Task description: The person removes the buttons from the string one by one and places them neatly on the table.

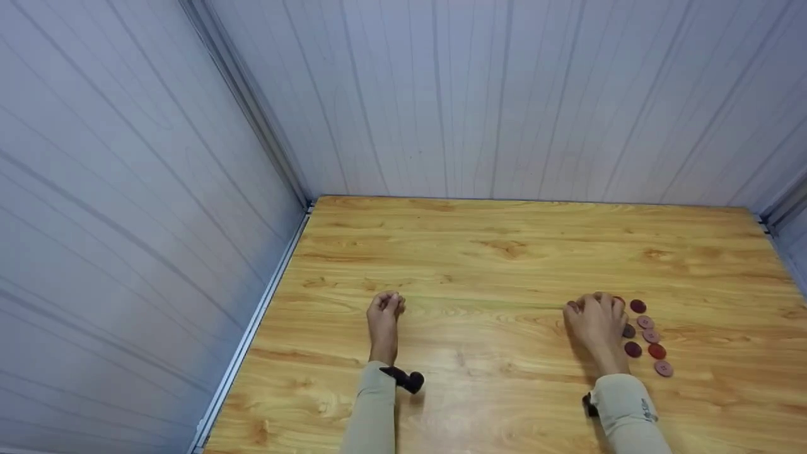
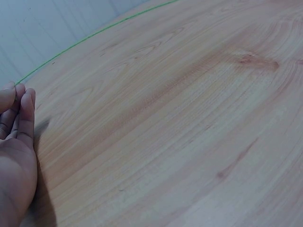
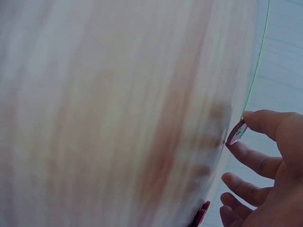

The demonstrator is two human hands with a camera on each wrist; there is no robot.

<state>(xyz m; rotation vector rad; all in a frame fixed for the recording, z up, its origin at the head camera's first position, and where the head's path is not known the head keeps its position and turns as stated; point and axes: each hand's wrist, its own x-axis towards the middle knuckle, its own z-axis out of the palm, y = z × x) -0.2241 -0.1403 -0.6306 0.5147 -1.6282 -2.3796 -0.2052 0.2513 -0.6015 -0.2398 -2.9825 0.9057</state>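
Observation:
A thin green thread point(image 2: 94, 35) runs taut between the two hands, just above the table. My left hand point(image 1: 383, 318) pinches one end of it between thumb and fingertips. Over on the right, my right hand point(image 1: 596, 325) holds a dark-rimmed button point(image 3: 236, 133) on edge between thumb and index finger. The thread meets that button at the thumb tip, and a bit of green shows on its face; how it passes through the holes cannot be made out. The other right fingers are loosely bent.
Beside the right hand lie several loose buttons: dark red point(image 1: 638, 306), pink point(image 1: 664, 368), orange-red point(image 1: 657, 351) and dark grey point(image 1: 628, 331). Part of a red one shows behind the fingers. White panel walls point(image 1: 466, 101) border the wooden table point(image 1: 479, 252) at the back and left.

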